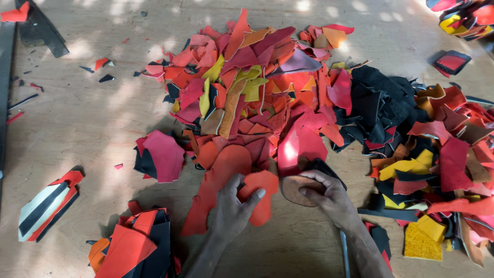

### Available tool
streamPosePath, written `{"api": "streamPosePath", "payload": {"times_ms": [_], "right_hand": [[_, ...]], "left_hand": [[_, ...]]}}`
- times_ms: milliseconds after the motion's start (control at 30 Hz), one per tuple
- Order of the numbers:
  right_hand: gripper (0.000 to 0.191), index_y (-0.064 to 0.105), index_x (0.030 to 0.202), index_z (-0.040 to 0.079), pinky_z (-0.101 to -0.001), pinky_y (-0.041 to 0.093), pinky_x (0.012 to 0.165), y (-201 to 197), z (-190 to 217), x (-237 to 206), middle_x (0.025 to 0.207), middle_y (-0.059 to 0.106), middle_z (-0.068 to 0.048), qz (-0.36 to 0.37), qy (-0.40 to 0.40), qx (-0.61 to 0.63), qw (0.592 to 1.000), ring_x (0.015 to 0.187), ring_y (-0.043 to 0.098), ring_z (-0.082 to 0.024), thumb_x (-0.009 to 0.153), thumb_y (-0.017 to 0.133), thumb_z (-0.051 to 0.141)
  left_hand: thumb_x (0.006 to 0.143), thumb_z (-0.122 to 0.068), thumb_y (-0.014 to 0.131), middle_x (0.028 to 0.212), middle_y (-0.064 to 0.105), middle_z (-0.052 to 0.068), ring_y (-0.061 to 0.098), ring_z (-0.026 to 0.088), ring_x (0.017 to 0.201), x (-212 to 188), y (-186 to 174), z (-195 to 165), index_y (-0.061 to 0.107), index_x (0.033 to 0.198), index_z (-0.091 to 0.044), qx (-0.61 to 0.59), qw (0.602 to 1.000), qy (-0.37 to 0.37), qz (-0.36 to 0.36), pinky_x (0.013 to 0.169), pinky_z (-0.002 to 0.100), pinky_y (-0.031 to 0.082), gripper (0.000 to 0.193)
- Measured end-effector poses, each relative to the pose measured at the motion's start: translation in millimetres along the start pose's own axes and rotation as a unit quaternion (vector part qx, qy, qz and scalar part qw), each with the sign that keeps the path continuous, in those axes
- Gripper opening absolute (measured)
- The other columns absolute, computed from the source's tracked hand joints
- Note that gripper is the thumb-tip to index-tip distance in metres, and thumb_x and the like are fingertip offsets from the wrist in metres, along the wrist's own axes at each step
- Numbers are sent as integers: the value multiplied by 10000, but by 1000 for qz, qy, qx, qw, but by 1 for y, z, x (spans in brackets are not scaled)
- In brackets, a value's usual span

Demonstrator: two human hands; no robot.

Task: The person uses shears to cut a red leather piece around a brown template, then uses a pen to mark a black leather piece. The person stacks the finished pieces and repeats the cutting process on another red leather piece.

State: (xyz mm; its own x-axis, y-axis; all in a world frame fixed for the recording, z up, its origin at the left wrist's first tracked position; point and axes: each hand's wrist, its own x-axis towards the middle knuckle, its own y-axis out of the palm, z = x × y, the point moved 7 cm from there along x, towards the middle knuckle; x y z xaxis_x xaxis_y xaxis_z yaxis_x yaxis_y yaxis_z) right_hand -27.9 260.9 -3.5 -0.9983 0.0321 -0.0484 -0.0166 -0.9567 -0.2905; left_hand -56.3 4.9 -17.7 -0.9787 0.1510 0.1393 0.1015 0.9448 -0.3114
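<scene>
The left hand (231, 208) lies on the tabletop (82, 128), its grip closed on an orange leather scrap (262, 198) pinched between thumb and fingers. Just beside it, the right hand (329, 198) presses a round brown leather piece (293, 190) flat, fingers curled over its edge. Beyond both rises a heap of red, orange, yellow and black offcuts (267, 98).

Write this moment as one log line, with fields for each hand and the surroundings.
left hand: holds orange scrap | right hand: presses on brown round piece | around: scrap pile on wooden table
</scene>
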Motion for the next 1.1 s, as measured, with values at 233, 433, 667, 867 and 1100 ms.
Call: {"api": "streamPosePath", "payload": {"times_ms": [233,433,667,867,1100], "right_hand": [[148,697,1068,-1,-267,480,787,-11,-29,1,927,720,-48,-71,1,198,978,843,620,-85,937,718,64],[184,678,1174,29,-255,523,740,-12,-38,0,1008,686,-35,-56,23,367,928,854,639,-80,1000,680,90],[287,581,1205,77,-352,625,799,-12,-20,-1,1120,696,-81,-75,23,355,931,964,719,-172,928,654,78],[221,620,1191,38,-315,604,760,-19,-23,-1,1073,713,-80,-78,18,357,931,921,714,-154,987,648,119],[205,698,1124,16,-279,597,688,-7,-11,-6,944,751,-50,-27,-52,240,969,810,707,-122,934,697,91]], "left_hand": [[930,-105,666,1177,692,30,649,97,1058,2,16,17,524,1353,-9,-331,941,-37,68,919,259,523,456],[968,-29,636,1127,664,91,618,120,989,-1,26,27,539,1454,-28,-411,896,-131,108,853,305,520,496],[938,-25,628,1240,667,71,639,136,1124,-2,23,27,560,1403,-20,-491,849,-147,133,941,302,503,470],[1052,-92,586,1313,658,82,645,172,1195,-4,27,34,594,1350,-17,-604,766,-186,116,1011,324,510,307],[1005,-182,531,1254,706,30,686,206,1161,-5,31,36,634,1234,-113,-631,736,-220,109,979,514,562,261]]}}
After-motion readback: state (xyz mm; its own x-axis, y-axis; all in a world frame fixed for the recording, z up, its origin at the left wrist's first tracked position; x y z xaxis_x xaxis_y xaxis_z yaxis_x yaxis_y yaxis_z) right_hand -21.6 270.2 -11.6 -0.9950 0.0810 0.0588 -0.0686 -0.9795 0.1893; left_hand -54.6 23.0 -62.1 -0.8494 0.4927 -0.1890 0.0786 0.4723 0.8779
